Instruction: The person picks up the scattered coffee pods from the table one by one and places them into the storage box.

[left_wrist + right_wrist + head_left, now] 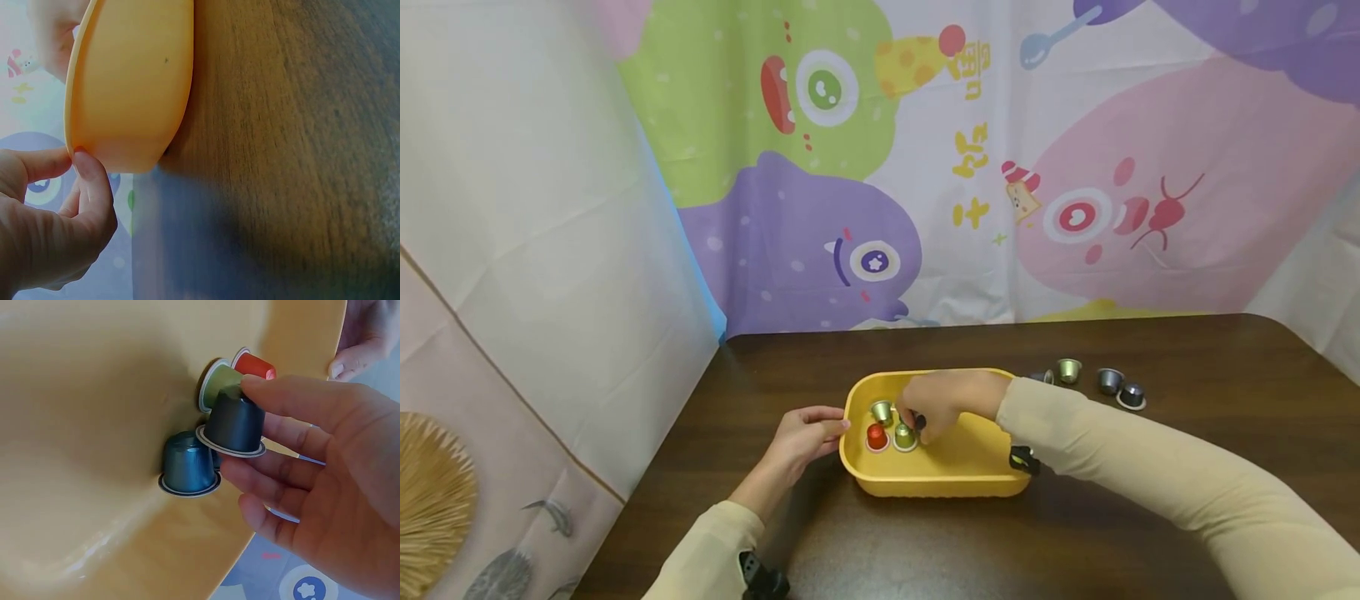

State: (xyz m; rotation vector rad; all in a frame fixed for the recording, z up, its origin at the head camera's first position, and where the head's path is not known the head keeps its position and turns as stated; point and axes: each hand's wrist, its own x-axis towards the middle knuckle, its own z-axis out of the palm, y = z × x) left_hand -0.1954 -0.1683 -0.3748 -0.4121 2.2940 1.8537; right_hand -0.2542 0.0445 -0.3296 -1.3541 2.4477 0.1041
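Observation:
My left hand (803,437) pinches the left rim of a yellow tub (940,487); in the left wrist view, thumb and forefinger meet at the tub's edge. Inside the tub, my right hand (938,404) holds a black coffee capsule (235,422) between thumb and fingers, rim down and above the tub floor. Close by, a teal capsule (187,464) stands in the tub. A red capsule (877,437) and a green capsule (905,437) stand at its left end, with a pale green capsule (882,412) tipped behind them. My right hand partly hides the tub's far side.
Right of the tub on the dark wooden table (955,550) lie a pale green capsule (1069,371), a grey-blue capsule (1109,381) and a dark capsule (1131,396). Another capsule (1042,377) is partly behind my right sleeve. A cartoon-print curtain (955,292) hangs behind the table.

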